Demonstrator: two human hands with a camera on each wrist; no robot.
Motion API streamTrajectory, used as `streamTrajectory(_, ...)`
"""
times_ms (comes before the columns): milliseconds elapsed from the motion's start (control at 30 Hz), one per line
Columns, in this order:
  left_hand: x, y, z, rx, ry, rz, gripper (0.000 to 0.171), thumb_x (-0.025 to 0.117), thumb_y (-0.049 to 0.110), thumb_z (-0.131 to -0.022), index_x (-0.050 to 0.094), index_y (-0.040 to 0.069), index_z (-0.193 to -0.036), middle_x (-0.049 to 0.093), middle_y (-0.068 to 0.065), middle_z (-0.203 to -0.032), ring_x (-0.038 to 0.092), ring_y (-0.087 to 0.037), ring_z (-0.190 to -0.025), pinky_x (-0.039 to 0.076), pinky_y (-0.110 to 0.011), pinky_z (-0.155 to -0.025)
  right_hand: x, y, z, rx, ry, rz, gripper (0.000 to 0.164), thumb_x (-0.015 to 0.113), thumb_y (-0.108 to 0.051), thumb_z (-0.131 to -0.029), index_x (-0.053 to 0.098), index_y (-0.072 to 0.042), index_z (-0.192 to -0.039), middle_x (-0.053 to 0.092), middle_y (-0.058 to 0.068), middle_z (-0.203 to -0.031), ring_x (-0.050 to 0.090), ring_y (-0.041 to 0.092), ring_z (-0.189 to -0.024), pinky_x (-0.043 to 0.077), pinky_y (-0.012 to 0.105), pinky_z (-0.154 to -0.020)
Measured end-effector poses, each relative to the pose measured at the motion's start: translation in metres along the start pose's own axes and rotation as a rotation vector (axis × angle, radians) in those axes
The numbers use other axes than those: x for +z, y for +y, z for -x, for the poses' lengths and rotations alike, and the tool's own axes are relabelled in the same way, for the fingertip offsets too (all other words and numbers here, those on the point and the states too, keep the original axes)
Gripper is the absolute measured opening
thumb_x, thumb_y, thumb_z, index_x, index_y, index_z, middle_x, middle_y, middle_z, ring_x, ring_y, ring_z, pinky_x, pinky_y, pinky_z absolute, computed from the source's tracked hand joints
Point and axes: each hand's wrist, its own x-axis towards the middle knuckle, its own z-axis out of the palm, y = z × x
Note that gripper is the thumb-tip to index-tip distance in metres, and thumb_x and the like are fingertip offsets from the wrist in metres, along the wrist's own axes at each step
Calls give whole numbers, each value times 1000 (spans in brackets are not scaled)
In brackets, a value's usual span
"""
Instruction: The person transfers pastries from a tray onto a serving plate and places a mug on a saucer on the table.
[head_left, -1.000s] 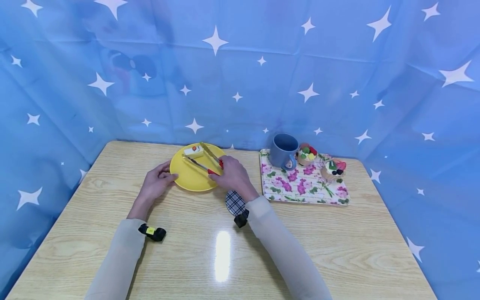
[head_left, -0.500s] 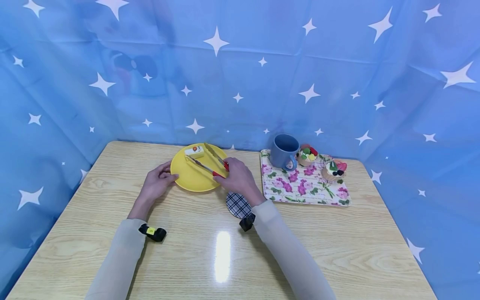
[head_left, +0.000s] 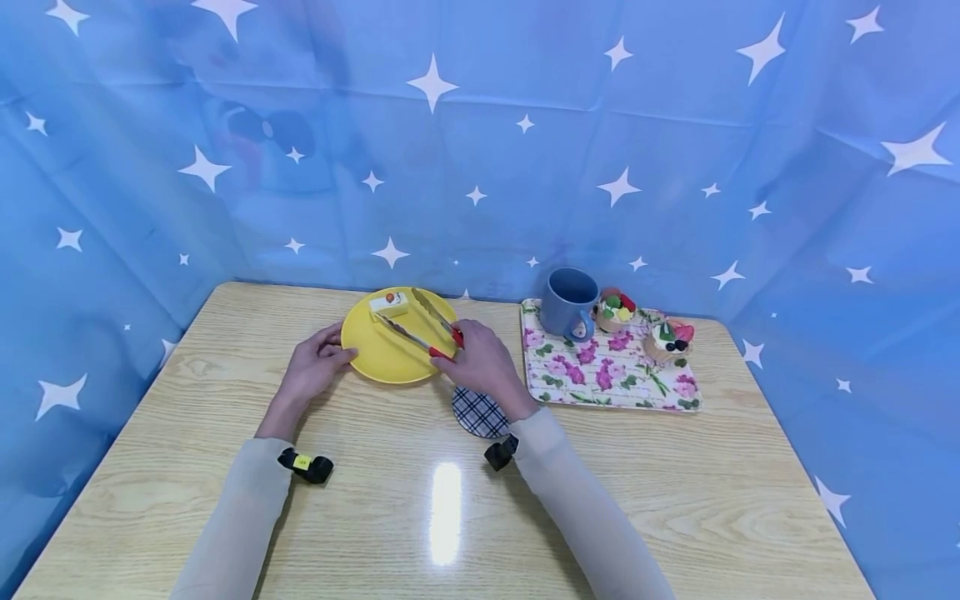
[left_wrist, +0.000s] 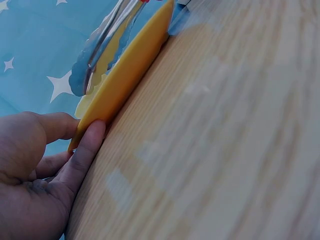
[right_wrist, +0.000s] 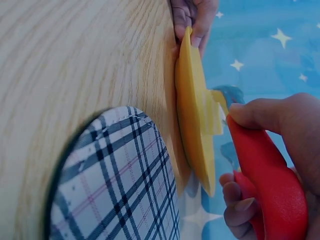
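Note:
At the back left of the table lies a round yellow plate [head_left: 390, 354]. My left hand [head_left: 318, 365] pinches its left rim, thumb and fingers on opposite faces in the left wrist view. A small block-shaped cake slice [head_left: 388, 304], pale with a red and dark decoration on top, sits toward the plate's far side. My right hand [head_left: 483, 358] holds metal tongs [head_left: 405, 332] by their red handles [right_wrist: 265, 175]. The tongs' arms are spread over the plate, their tips near the cake slice and apart from each other. Whether a tip touches the cake cannot be told.
A floral tray [head_left: 600, 383] on the right bears a blue mug [head_left: 566, 304] and two fruit-topped cupcakes [head_left: 615, 310]. Below my right wrist lies a round plaid coaster [head_left: 480, 414]. A blue star-patterned curtain [head_left: 480, 150] stands behind the wooden table [head_left: 375, 500].
My right hand has drawn slightly right and toward me with the tongs, and their tips have shifted off the cake slice's sides. The left hand and the plate stay about where they were.

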Motion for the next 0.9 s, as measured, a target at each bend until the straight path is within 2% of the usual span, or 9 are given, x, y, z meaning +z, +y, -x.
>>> streamTrajectory(167,0,0,0,-7,0,5,69,66,18,-101,33,13,-161,52,-17,-133,62,1,-89,64,-19,-82,-3,0,5,29,4,-38,70,76,-46,-90,56,-5,-142,64,10,-129,59,24,-104,59,40,-89)
streamTrajectory(233,0,0,0,-9,-1,7,69,66,18,-101,33,13,-161,52,-17,-133,62,0,-89,64,-19,-82,-4,1,7,33,12,-46,70,76,-46,-90,55,-5,-142,64,10,-128,59,24,-105,59,40,-89)
streamTrajectory(500,0,0,0,-14,1,7,69,66,18,-101,33,13,-161,53,-16,-133,63,-2,-89,64,-19,-81,-9,2,17,30,45,-63,68,78,-47,-89,58,-7,-140,64,7,-117,56,22,-94,54,33,-74)
streamTrajectory(900,0,-2,-2,-4,13,-14,68,67,19,-100,36,14,-161,55,-14,-126,63,-4,-88,64,-19,-81,-20,6,31,1,88,-75,63,80,-42,-88,60,-6,-135,64,10,-111,54,22,-86,49,30,-67)
